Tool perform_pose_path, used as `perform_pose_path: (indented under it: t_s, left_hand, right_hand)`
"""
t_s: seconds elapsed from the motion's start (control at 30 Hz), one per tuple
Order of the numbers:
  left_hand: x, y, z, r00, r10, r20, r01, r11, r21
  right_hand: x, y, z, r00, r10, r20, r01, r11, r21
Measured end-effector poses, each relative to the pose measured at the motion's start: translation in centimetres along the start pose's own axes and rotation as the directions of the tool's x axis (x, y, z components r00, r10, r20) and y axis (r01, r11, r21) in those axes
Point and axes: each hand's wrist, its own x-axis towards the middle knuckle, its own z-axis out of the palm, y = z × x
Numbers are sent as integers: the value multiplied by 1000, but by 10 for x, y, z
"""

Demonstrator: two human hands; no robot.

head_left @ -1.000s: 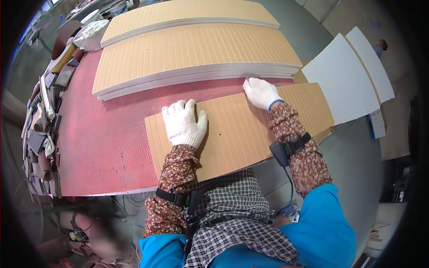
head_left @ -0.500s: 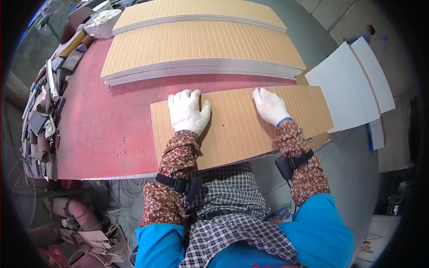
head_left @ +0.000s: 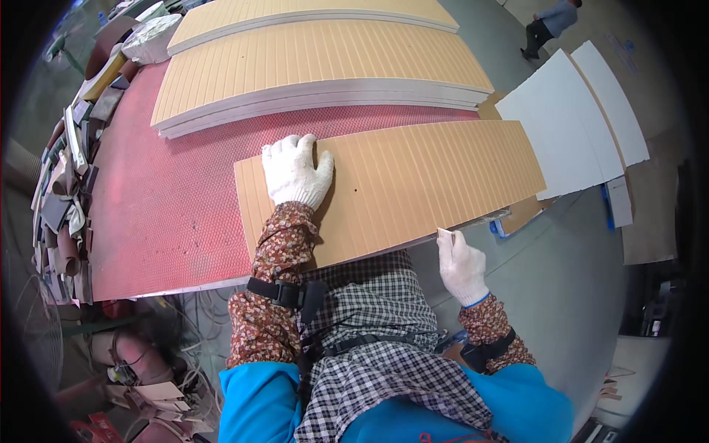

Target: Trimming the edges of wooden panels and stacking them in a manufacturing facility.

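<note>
Head view is showing the grooved tan board [head_left: 421, 184] lying on the red counter [head_left: 185, 199], its long axis running left to right. The left hand [head_left: 295, 173] is touching it near its left end, grip spread flat, grasping nothing. The right hand [head_left: 463, 269], its grip pinching a small thin piece [head_left: 444, 232], is sitting by the near edge, the board lying ahead; contact I'm not able to tell.

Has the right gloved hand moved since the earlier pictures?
Yes: judged against the stacked boards, the right hand has come toward the person, from the far side of the grooved board to its near edge.
</note>
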Motion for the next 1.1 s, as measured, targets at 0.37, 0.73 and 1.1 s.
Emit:
perform_pose_path:
  t_s: [0.37,0.73,1.1]
  left_hand:
    - [5,2,0,1000,15,-16,-16,1000,-13]
    - [-6,0,2,1000,-28,3,28,999,-16]
    - [1,3,-1,998,-58,2,58,998,-26]
  right_hand:
    - [6,-20,-17,986,110,129,-118,991,58]
    - [94,-23,-8,970,-84,228,98,994,-51]
    - [272,-25,31,951,-217,219,244,964,-104]
